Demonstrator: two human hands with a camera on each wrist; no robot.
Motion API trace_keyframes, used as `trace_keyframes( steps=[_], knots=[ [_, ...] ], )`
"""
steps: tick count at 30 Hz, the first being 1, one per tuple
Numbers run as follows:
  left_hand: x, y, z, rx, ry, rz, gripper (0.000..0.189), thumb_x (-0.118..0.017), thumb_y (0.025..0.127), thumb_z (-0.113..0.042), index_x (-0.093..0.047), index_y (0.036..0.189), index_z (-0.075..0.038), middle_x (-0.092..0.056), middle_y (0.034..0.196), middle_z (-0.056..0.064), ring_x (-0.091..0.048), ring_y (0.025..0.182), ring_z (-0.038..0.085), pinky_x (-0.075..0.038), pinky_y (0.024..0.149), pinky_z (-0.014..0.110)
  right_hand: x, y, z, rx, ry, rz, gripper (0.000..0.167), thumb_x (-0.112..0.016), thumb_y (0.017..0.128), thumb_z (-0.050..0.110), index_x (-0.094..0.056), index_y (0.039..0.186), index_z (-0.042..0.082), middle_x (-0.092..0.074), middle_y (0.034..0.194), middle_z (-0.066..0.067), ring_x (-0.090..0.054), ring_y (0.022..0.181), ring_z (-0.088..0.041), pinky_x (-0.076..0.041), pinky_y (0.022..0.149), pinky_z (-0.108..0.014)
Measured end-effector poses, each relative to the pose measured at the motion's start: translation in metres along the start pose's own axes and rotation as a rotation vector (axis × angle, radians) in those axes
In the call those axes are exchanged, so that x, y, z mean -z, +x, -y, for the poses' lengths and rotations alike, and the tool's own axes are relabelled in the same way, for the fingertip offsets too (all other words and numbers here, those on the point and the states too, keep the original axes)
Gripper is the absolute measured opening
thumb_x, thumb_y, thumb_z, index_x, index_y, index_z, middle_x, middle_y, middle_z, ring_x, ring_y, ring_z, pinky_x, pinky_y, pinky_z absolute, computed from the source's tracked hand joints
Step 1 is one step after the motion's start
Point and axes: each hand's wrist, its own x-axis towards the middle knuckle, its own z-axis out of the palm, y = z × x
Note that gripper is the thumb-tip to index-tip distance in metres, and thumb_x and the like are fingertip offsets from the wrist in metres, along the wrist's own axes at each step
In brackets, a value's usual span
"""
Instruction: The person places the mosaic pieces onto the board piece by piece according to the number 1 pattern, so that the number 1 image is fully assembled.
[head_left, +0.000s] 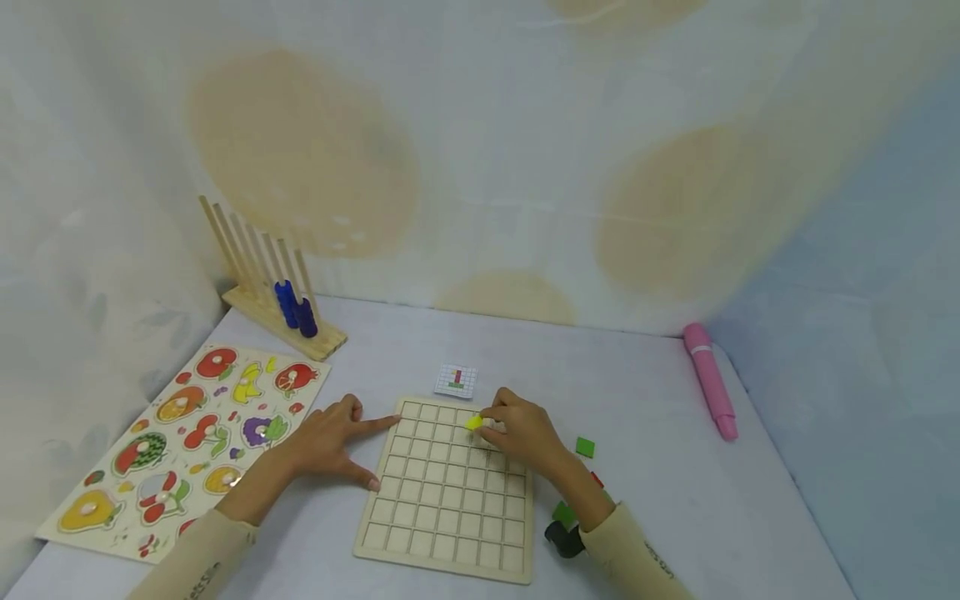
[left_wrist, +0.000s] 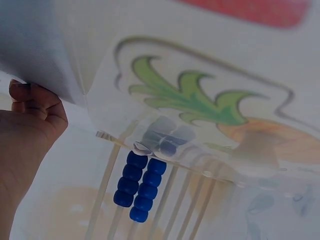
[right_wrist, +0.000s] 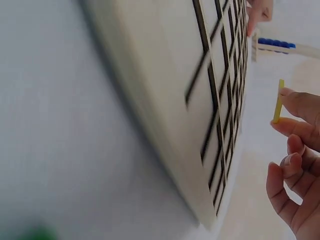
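A wooden grid board (head_left: 442, 521) with square recesses lies in front of me. My right hand (head_left: 525, 433) pinches a thin yellow square tile (head_left: 474, 422) between thumb and finger over the board's upper part; in the right wrist view the tile (right_wrist: 279, 101) is seen edge-on. With thumb and index finger spread, my left hand (head_left: 326, 442) touches the board's left edge with both fingertips. Behind the board lies a small pattern card (head_left: 456, 381) printed with a coloured grid design. Green tiles (head_left: 585, 447) and a partly hidden red tile (head_left: 597, 480) lie right of the board.
At left lies a fruit knob puzzle (head_left: 187, 450). Behind it stands a wooden peg rack (head_left: 281, 321) with blue beads (head_left: 287, 304) on its pegs. A pink pen-shaped object (head_left: 709, 379) lies at the far right. Fabric walls enclose the table's back and sides.
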Motion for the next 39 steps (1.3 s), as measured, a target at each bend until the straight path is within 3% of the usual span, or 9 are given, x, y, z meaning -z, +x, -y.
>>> trace_keyframes(
  steps=[10,15,19,31,39],
  knots=[
    [0.001,0.001,-0.002,-0.012,0.015,0.001,0.101,-0.065,0.057,-0.089,-0.049,0.145,-0.042,-0.036,0.098,-0.002,-0.033,0.078,0.011,-0.029,0.065,0.029,-0.02,0.017,0.021,0.064,-0.074,0.063,0.025,-0.078,0.086,0.028,-0.079,0.101,0.008,-0.059,0.09,0.001,-0.057,0.071,-0.008,-0.045,0.058,-0.019],
    [0.002,0.002,-0.003,-0.011,0.016,-0.004,0.101,-0.066,0.056,-0.088,-0.05,0.144,-0.042,-0.037,0.097,-0.002,-0.033,0.077,0.011,-0.029,0.064,0.029,-0.026,0.022,0.023,0.103,-0.195,0.125,0.022,-0.075,0.089,0.032,-0.079,0.099,0.014,-0.061,0.092,0.001,-0.059,0.075,-0.006,-0.045,0.059,-0.017],
    [0.001,0.002,-0.003,-0.007,0.016,0.003,0.101,-0.066,0.056,-0.089,-0.049,0.144,-0.043,-0.036,0.098,-0.002,-0.033,0.076,0.011,-0.028,0.064,0.029,-0.03,0.023,0.024,0.102,-0.244,0.129,0.023,-0.073,0.089,0.035,-0.079,0.099,0.015,-0.062,0.091,0.001,-0.06,0.075,-0.007,-0.046,0.059,-0.018],
    [0.003,0.001,-0.004,0.003,0.014,0.001,0.101,-0.066,0.056,-0.088,-0.049,0.145,-0.041,-0.037,0.098,-0.002,-0.034,0.078,0.012,-0.028,0.065,0.03,-0.035,0.022,0.027,0.067,-0.217,0.111,0.027,-0.073,0.089,0.037,-0.08,0.099,0.012,-0.06,0.087,0.003,-0.054,0.068,-0.004,-0.043,0.058,-0.017],
    [0.001,0.0,-0.002,0.011,0.012,0.001,0.101,-0.066,0.056,-0.089,-0.049,0.145,-0.041,-0.036,0.098,-0.002,-0.034,0.078,0.012,-0.028,0.065,0.029,-0.028,0.021,0.027,0.036,-0.143,0.111,0.033,-0.075,0.088,0.037,-0.077,0.108,0.011,-0.062,0.098,-0.001,-0.059,0.074,-0.008,-0.047,0.061,-0.019]
  ],
)
